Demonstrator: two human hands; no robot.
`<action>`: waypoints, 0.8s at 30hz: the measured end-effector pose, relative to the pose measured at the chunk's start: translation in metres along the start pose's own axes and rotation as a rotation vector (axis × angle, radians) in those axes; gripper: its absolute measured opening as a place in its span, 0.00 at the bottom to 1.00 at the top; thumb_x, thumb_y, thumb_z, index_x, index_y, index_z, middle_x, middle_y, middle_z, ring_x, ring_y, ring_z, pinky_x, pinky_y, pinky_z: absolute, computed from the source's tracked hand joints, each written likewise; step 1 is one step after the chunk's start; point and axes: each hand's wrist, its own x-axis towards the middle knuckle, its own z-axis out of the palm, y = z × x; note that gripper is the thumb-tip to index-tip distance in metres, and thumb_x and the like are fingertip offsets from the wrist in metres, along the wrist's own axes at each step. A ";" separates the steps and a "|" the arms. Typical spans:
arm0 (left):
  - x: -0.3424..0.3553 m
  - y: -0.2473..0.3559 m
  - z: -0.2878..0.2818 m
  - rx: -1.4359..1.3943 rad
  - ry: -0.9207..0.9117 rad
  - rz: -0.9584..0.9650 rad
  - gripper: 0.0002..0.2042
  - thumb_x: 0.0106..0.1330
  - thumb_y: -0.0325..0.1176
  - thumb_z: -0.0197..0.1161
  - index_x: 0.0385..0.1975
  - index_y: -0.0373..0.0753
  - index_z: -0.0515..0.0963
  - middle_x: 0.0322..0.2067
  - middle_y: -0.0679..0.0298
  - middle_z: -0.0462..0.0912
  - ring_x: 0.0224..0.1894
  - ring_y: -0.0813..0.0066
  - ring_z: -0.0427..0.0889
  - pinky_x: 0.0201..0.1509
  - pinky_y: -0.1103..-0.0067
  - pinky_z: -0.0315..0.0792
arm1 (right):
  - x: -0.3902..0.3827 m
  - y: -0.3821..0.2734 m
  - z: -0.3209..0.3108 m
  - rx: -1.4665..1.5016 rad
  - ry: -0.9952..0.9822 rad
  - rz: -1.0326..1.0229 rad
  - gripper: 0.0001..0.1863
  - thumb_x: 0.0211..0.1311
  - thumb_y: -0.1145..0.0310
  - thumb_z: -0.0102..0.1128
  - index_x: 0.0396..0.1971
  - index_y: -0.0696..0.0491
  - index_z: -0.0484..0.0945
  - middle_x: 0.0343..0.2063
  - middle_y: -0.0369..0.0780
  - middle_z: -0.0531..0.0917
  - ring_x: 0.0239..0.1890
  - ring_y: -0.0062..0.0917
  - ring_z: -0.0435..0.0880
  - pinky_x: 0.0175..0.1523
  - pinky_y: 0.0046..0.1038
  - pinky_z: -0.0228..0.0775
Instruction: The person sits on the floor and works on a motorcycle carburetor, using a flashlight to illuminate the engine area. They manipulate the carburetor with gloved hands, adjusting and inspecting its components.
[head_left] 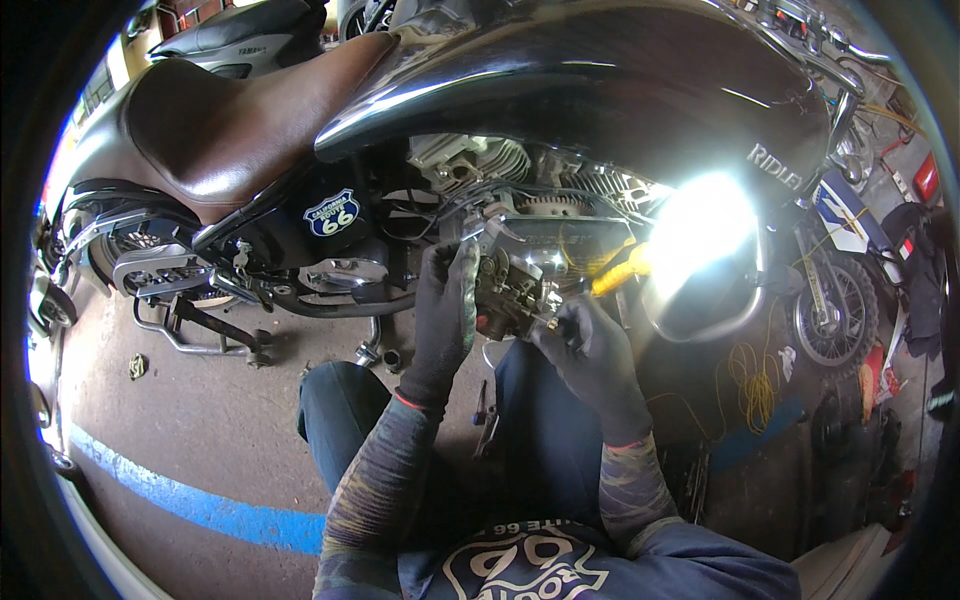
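Observation:
Both of my hands wear dark gloves and meet in front of the motorcycle's engine. My left hand (pixel 447 305) is closed around the left side of a metal carburetor (pixel 512 285), which has small levers and fittings on it. At the carburetor's lower right, the fingertips of my right hand (pixel 595 355) are pinched together. A small, thin piece seems to be between them, too small to name. Right behind the carburetor lies the engine's opened side, with a toothed gear ring (pixel 552 206) showing.
A lit work lamp (pixel 705 225) with a yellow handle (pixel 622 270) glares right of the engine. Above stretch the black tank (pixel 600 80) and brown seat (pixel 240 120). On the floor lie tools (pixel 487 418) between my legs and a coiled yellow cord (pixel 752 390). A stand (pixel 205 335) is lower left.

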 end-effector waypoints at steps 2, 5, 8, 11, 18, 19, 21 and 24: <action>-0.001 -0.001 0.000 0.032 -0.013 0.086 0.12 0.81 0.36 0.59 0.53 0.34 0.76 0.45 0.65 0.80 0.47 0.82 0.75 0.54 0.81 0.73 | 0.001 0.000 -0.001 0.050 0.064 -0.151 0.15 0.69 0.62 0.71 0.40 0.57 0.78 0.27 0.38 0.81 0.28 0.22 0.80 0.37 0.27 0.73; 0.000 -0.003 -0.001 -0.007 0.004 -0.014 0.13 0.81 0.37 0.58 0.53 0.33 0.76 0.46 0.64 0.80 0.47 0.81 0.75 0.54 0.80 0.73 | 0.003 0.003 0.000 0.055 0.098 -0.264 0.12 0.67 0.68 0.72 0.40 0.58 0.77 0.27 0.36 0.80 0.29 0.19 0.78 0.37 0.25 0.72; 0.001 -0.004 -0.003 0.071 0.010 0.002 0.13 0.82 0.37 0.57 0.53 0.33 0.76 0.47 0.63 0.79 0.47 0.80 0.75 0.55 0.79 0.73 | 0.003 0.008 0.003 -0.014 0.083 -0.239 0.08 0.69 0.72 0.69 0.39 0.58 0.78 0.26 0.34 0.79 0.28 0.15 0.77 0.34 0.23 0.72; 0.001 -0.004 -0.002 0.067 0.006 -0.005 0.14 0.82 0.38 0.57 0.54 0.33 0.75 0.47 0.62 0.79 0.48 0.79 0.75 0.56 0.79 0.73 | 0.004 0.014 0.009 -0.013 0.032 -0.129 0.07 0.74 0.71 0.64 0.37 0.59 0.78 0.22 0.33 0.77 0.25 0.15 0.77 0.30 0.23 0.72; 0.001 -0.002 -0.002 0.035 -0.010 -0.031 0.14 0.82 0.38 0.57 0.55 0.33 0.75 0.48 0.61 0.79 0.49 0.79 0.76 0.56 0.79 0.73 | 0.002 0.008 0.012 0.195 0.010 0.008 0.10 0.76 0.66 0.63 0.38 0.59 0.79 0.23 0.34 0.77 0.24 0.16 0.78 0.30 0.25 0.72; 0.001 -0.004 -0.004 0.065 -0.015 -0.013 0.14 0.82 0.38 0.57 0.55 0.33 0.75 0.48 0.61 0.79 0.49 0.79 0.76 0.57 0.78 0.73 | 0.001 0.004 0.009 0.163 0.015 -0.003 0.10 0.75 0.66 0.65 0.38 0.58 0.79 0.24 0.35 0.78 0.26 0.16 0.78 0.31 0.25 0.72; 0.000 -0.009 -0.007 0.070 -0.011 -0.039 0.14 0.82 0.37 0.57 0.56 0.33 0.75 0.49 0.61 0.80 0.51 0.77 0.76 0.58 0.77 0.73 | -0.003 -0.002 -0.001 0.055 0.013 -0.095 0.11 0.72 0.65 0.68 0.39 0.58 0.79 0.27 0.36 0.79 0.29 0.19 0.80 0.35 0.28 0.74; 0.003 -0.022 -0.009 0.133 -0.014 0.009 0.16 0.83 0.39 0.55 0.59 0.33 0.74 0.53 0.57 0.80 0.56 0.72 0.77 0.64 0.73 0.71 | -0.002 -0.004 -0.003 -0.021 0.060 -0.209 0.14 0.71 0.61 0.68 0.35 0.56 0.77 0.30 0.43 0.81 0.30 0.32 0.84 0.37 0.34 0.75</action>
